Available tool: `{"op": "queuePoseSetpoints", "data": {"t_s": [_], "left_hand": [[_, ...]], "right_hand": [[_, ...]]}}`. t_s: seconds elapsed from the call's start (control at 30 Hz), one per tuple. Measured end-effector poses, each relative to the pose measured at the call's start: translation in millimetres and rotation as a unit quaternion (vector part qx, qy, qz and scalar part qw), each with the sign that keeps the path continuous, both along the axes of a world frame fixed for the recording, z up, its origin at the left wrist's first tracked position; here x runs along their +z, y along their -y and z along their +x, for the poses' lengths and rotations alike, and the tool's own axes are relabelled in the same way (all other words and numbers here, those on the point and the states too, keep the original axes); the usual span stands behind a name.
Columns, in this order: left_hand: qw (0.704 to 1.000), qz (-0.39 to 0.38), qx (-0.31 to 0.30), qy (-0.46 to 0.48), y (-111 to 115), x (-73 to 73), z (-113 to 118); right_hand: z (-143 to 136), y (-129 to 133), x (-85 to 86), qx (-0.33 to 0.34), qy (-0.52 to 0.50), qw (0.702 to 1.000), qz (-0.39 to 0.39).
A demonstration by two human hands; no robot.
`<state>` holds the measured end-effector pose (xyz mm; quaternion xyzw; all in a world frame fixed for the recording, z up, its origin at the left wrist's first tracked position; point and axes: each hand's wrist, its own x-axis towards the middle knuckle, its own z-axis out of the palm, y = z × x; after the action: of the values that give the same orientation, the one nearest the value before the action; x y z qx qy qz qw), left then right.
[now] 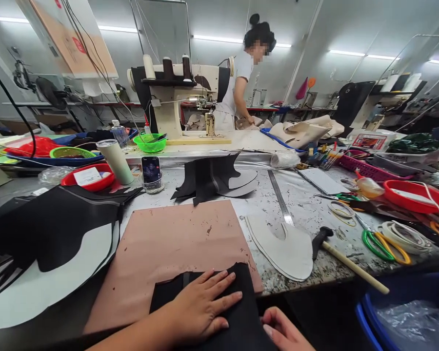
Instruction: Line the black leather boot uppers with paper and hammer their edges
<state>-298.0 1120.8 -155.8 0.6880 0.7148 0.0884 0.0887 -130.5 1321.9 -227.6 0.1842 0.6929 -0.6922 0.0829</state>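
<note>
Flat on a black leather-like piece (241,312) lies my left hand (201,307), its fingers spread and pressing down. The piece rests partly on a pink-brown mat (179,229) and reaches over the table's near edge. At its right edge is my right hand (281,331), with thumb and fingers pinched together on the border. The bottom of the frame cuts off the nearest part of the piece. Beyond the mat stands a folded stack of black pieces (208,175). More black pieces (62,229) with white backing are piled to the left.
Right of the mat lie white curved panels (281,248), a hammer (347,263), a steel ruler (280,197) and scissors (386,246). A phone (151,170) leans in a clear cup. Behind stand a sewing machine (175,117) and a person (241,83). A blue bin (369,321) sits lower right.
</note>
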Motion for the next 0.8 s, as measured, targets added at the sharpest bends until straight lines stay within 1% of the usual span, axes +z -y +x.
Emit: {"op": "queuePoseSetpoints", "data": {"t_s": [0.03,0.07,0.1,0.13,0.17,0.2,0.23,0.27,0.3,0.33,0.37,0.4,0.43,0.47,0.5,0.53,0.57,0.63,0.67,0.73,0.8], "left_hand": [[1.0,-0.003,0.005,-0.002,0,-1.4,1],[1.0,-0.003,0.012,-0.004,0,-2.9,1],[1.0,-0.001,0.02,-0.008,0,-4.3,2],[0.999,0.002,0.029,-0.012,0,-5.4,3],[0.999,0.004,0.036,-0.018,1,-6.4,4],[0.999,0.005,0.04,-0.024,1,-7.1,4],[0.999,0.006,0.041,-0.03,0,-7.5,5],[0.998,0.006,0.043,-0.037,-1,-7.8,6],[0.998,0.005,0.045,-0.043,-3,-7.8,6],[0.998,0.004,0.049,-0.047,-6,-7.7,6],[0.997,0.001,0.053,-0.049,-9,-7.6,6],[0.997,-0.004,0.057,-0.049,-14,-7.6,5],[0.997,-0.011,0.058,-0.048,-19,-7.7,5],[0.997,-0.018,0.058,-0.047,-24,-8.0,4],[0.997,-0.024,0.057,-0.047,-29,-8.7,4],[0.997,-0.025,0.058,-0.048,-33,-9.7,3],[0.997,-0.023,0.059,-0.05,-36,-10.8,3],[0.997,-0.01,0.058,-0.049,-39,-13.2,3],[0.997,-0.005,0.054,-0.046,-39,-14.3,3],[0.998,-0.011,0.045,-0.034,-34,-15.5,2],[0.998,-0.037,0.048,-0.023,-27,-15.7,1]], "right_hand": [[-2,0,5.9,-0.023,-0.01,0.999,-0.022],[-5,0,12.9,-0.063,-0.029,0.997,-0.021],[-7,0,20.7,-0.113,-0.055,0.992,0.006],[-8,-1,28.6,-0.151,-0.082,0.983,0.057],[-9,-5,36.2,-0.161,-0.1,0.974,0.123],[-8,-10,42.9,-0.133,-0.101,0.968,0.187],[-7,-19,48.0,-0.069,-0.087,0.965,0.236],[-6,-33,51.2,0.008,-0.061,0.962,0.268],[-4,-51,52.1,0.071,-0.028,0.954,0.291],[-2,-73,50.4,0.116,0.01,0.943,0.311],[1,-99,46.2,0.104,0.029,0.929,0.353],[3,-127,39.7,0.028,0.039,0.898,0.437],[5,-154,31.6,-0.05,0.051,0.843,0.532],[6,-179,22.4,-0.084,0.068,0.784,0.611],[7,-201,13.0,-0.091,0.093,0.74,0.66],[8,-217,4.2,-0.082,0.118,0.717,0.682],[7,-227,-3.2,-0.068,0.132,0.702,0.696],[4,-232,-11.2,-0.048,0.126,0.695,0.706],[2,-230,-11.4,-0.047,0.11,0.694,0.71],[-4,-221,-4.5,-0.066,0.086,0.691,0.715],[-9,-215,8.6,-0.101,0.084,0.69,0.711]]}}
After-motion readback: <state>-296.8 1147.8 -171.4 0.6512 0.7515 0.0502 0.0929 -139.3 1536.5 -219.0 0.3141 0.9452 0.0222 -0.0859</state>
